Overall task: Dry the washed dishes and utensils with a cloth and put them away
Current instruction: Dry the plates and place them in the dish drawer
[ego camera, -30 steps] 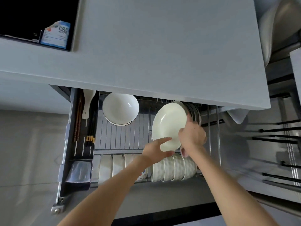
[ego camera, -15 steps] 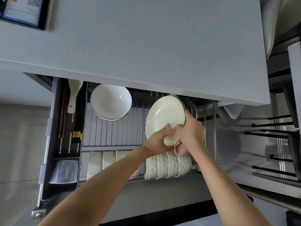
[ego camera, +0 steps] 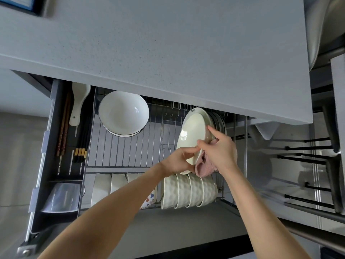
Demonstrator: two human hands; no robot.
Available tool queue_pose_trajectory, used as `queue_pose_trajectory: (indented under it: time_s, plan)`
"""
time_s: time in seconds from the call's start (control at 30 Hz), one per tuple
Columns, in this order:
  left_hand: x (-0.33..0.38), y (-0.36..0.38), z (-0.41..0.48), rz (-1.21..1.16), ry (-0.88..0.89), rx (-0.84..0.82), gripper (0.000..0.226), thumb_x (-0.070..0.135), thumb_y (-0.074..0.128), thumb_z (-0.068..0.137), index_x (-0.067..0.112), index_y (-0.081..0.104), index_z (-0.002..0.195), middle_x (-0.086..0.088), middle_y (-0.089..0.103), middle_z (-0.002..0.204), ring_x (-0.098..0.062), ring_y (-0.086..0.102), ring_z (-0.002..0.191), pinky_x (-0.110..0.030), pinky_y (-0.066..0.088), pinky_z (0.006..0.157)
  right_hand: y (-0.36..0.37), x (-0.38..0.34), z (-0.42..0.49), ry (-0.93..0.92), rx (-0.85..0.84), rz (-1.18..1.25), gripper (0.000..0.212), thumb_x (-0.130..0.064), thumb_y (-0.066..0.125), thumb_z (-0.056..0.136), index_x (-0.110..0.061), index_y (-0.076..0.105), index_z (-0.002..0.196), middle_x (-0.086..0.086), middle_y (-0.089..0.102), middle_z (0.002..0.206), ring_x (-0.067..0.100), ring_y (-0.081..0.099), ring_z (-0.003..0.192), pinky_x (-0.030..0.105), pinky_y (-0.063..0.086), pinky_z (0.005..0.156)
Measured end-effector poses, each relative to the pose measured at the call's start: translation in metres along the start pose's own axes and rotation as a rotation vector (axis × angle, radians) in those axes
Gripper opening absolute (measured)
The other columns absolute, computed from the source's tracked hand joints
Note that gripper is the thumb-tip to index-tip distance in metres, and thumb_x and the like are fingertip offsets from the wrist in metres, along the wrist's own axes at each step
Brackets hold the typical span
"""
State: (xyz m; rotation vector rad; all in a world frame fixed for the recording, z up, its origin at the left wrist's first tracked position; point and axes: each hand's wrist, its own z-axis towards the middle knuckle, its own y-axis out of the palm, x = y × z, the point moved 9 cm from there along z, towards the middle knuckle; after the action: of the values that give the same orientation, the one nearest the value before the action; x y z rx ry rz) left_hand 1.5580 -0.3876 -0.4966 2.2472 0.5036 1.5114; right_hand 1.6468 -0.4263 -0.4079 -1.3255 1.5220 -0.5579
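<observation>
Both hands, left hand [ego camera: 177, 161] and right hand [ego camera: 222, 149], hold plate [ego camera: 192, 135] (cloth [ego camera: 204, 168] underneath).

I had both bare forearms stretched forward, converging at the wrists. My left grip [ego camera: 178, 161] curled its fingers round the lower rim of the cream plate [ego camera: 192, 131]. My right grip [ego camera: 221, 149] pinched the rim's right side between thumb and extended forefinger, with a pink cloth [ego camera: 205, 170] bunched under its palm.

Pull-out wire rack [ego camera: 121, 152] with white bowl [ego camera: 123, 113], upright plates [ego camera: 218, 119], ribbed bowls [ego camera: 188, 191] on edge, chopsticks [ego camera: 63, 124] alongside
</observation>
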Motion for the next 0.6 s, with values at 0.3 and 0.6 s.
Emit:
queue_pose_trajectory:
  time_s: [0.3,0.6]
  plan:
    - [-0.001,-0.011,0.007,-0.001,-0.008,0.040,0.064,-0.032,0.051,0.064,0.008,0.062,0.113,0.023,0.068,0.084,0.010,0.059,0.089,-0.008,0.045,0.075,0.013,-0.011,0.003,-0.028,0.109,-0.255,0.052,-0.051,0.055,0.087,-0.037,0.048,0.137,0.002,0.072,0.090,0.023,0.066,0.092,0.038,0.054,0.077]
    - [0.008,-0.027,0.026,-0.165,0.014,0.127,0.072,-0.027,0.053,0.072,0.011,0.053,0.133,-0.008,0.054,0.136,-0.013,0.060,0.097,-0.017,0.051,0.071,-0.025,0.014,-0.018,-0.097,0.172,-0.081,0.035,-0.033,0.058,0.094,-0.023,0.061,0.127,-0.009,0.040,0.037,0.007,0.038,0.037,0.024,0.035,0.050]
